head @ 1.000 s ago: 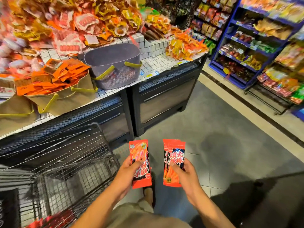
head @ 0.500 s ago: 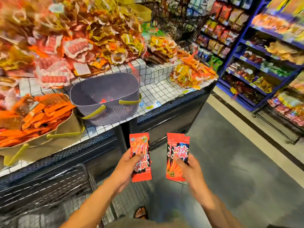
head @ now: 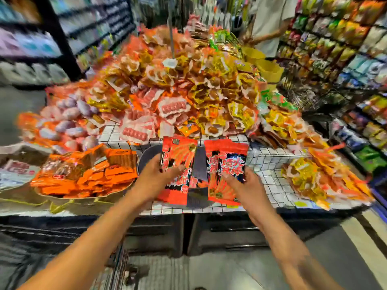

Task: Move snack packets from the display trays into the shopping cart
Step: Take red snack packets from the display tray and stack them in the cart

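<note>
My left hand [head: 156,178] grips a red and black snack packet [head: 178,170] held upright. My right hand [head: 244,185] grips a similar red and black snack packet [head: 225,170], possibly two stacked. Both packets hang in front of me over the grey basket [head: 146,156], which shows behind and between them. Only a strip of the wire shopping cart [head: 117,266] appears at the bottom, below my left forearm. The frame is blurred by motion.
The checked display table [head: 270,185] carries heaps of orange, yellow and pink packets [head: 188,91]. A tan bag of orange packets [head: 88,172] sits at the left. Another person [head: 270,21] stands at the far side. Shelves line both sides.
The view swung up from the floor and cart to the display table. Both hands rose with their packets and are now over the grey basket.
</note>
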`<state>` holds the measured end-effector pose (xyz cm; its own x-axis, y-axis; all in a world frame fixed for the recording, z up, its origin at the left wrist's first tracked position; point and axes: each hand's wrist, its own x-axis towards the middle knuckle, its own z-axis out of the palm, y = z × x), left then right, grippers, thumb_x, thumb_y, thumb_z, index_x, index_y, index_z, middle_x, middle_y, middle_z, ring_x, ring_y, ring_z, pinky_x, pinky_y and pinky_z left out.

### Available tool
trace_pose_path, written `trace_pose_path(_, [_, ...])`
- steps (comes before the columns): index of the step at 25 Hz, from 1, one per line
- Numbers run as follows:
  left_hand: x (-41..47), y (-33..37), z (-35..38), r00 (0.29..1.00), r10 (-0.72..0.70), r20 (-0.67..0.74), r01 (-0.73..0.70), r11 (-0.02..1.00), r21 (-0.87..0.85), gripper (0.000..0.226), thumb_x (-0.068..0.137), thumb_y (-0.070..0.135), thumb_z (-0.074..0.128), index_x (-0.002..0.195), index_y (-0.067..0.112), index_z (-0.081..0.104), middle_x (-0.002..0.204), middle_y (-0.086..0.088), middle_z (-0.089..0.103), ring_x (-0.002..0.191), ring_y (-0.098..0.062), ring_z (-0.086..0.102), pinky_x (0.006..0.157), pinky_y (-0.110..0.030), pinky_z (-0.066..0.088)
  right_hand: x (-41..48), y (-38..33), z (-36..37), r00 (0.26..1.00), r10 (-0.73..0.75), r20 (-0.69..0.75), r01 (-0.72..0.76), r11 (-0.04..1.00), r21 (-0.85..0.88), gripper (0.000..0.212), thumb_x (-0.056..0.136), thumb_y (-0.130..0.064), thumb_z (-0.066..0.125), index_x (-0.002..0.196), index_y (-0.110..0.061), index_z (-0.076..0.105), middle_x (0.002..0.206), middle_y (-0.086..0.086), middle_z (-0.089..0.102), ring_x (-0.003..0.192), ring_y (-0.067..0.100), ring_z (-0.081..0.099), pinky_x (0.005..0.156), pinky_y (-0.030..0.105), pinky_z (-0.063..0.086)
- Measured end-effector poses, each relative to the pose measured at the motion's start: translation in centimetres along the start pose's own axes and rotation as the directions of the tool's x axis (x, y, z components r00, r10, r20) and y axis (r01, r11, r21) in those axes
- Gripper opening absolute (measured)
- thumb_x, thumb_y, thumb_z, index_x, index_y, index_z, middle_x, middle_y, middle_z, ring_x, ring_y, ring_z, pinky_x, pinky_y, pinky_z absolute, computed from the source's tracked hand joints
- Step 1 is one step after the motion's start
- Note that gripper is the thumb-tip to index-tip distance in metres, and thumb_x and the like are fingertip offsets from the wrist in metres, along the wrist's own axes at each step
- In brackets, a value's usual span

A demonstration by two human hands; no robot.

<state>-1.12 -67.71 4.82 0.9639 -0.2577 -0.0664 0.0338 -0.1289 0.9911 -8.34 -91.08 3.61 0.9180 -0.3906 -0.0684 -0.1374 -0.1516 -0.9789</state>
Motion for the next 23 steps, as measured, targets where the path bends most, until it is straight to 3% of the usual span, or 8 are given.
trace_pose_path(4, [7.3,0.9,-0.5,0.990,-0.022,-0.137,0.065,0.945,0.320,0.033,0.087,0.032,0.082,0.111,0.023,0.061,0.104,0.014,0.065,0.092,-0.006,0.064,0.079,-0.024,0.047,9.3,-2.6,2.0,0.965,-0.099,0.244,0.151,0.967,-0.205,0.023,0.089,-0.022,0.075,0.110,-0.019,0.067,0.108,-0.004,0.073,0.098,0.016,0.069,0.091,0.039,0.055])
trace_pose_path(6, [10.8,-1.5,-0.9,0.986,-0.128,-0.110,0.165,0.873,0.460,0.046,0.079,0.043,0.086,0.111,0.018,0.063,0.105,0.004,0.070,0.096,-0.019,0.068,0.082,-0.034,0.053,13.1,-1.0,4.0,0.938,-0.036,0.344,0.177,0.904,-0.389,0.037,0.090,-0.021,0.073,0.125,-0.014,0.060,0.120,-0.007,0.062,0.109,0.013,0.059,0.094,0.028,0.046])
trace_pose_path(9, [13.7,-5.9,-1.1,0.951,-0.298,-0.077,0.262,0.652,0.711,0.050,0.074,0.054,0.084,0.103,0.016,0.068,0.087,-0.005,0.073,0.076,-0.026,0.071,0.069,-0.038,0.056,16.7,2.9,6.7,0.885,0.165,0.436,0.157,0.776,-0.612,0.042,0.082,-0.031,0.070,0.120,-0.015,0.060,0.118,0.005,0.068,0.110,0.024,0.065,0.093,0.033,0.052])
trace_pose_path(11, [14.4,-8.1,-0.8,0.923,-0.378,-0.079,0.275,0.499,0.822,0.052,0.075,0.058,0.081,0.101,0.014,0.072,0.092,-0.008,0.076,0.079,-0.027,0.071,0.071,-0.039,0.056,17.2,4.0,8.0,0.847,0.252,0.468,0.160,0.719,-0.676,0.039,0.086,-0.022,0.067,0.123,-0.008,0.062,0.120,0.016,0.067,0.110,0.033,0.065,0.087,0.032,0.053])
trace_pose_path(14, [14.8,-9.4,0.5,0.858,-0.511,-0.056,0.282,0.377,0.882,0.053,0.086,0.054,0.074,0.118,0.011,0.071,0.118,-0.010,0.073,0.106,-0.031,0.069,0.087,-0.038,0.053,17.2,4.9,9.6,0.756,0.400,0.518,0.286,0.510,-0.811,0.031,0.099,-0.011,0.052,0.125,0.002,0.062,0.127,0.019,0.065,0.113,0.037,0.062,0.084,0.036,0.047])
trace_pose_path(17, [15.3,-9.7,1.7,0.798,-0.601,-0.052,0.274,0.284,0.919,0.047,0.100,0.042,0.062,0.132,0.007,0.063,0.134,-0.014,0.065,0.121,-0.032,0.061,0.096,-0.036,0.047,17.8,6.8,11.0,0.687,0.523,0.505,0.402,0.305,-0.863,0.028,0.097,-0.007,0.050,0.117,0.001,0.067,0.116,0.019,0.067,0.096,0.035,0.063,0.078,0.036,0.049])
trace_pose_path(21, [15.3,-10.0,1.7,0.751,-0.658,-0.059,0.202,0.144,0.969,0.029,0.097,0.030,0.063,0.119,0.011,0.067,0.113,-0.014,0.067,0.097,-0.032,0.064,0.094,-0.041,0.052,18.2,8.1,10.9,0.721,0.496,0.484,0.461,0.178,-0.869,0.032,0.093,-0.002,0.052,0.123,0.001,0.064,0.126,0.019,0.064,0.114,0.034,0.064,0.087,0.039,0.053])
trace_pose_path(23, [15.1,-10.2,1.4,0.789,-0.604,-0.107,0.223,0.119,0.968,0.028,0.086,0.027,0.069,0.110,0.012,0.070,0.106,-0.011,0.070,0.090,-0.030,0.067,0.089,-0.044,0.060,18.1,7.8,10.6,0.762,0.420,0.493,0.465,0.175,-0.868,0.034,0.093,0.000,0.051,0.126,0.002,0.061,0.125,0.019,0.064,0.112,0.034,0.065,0.082,0.039,0.053])
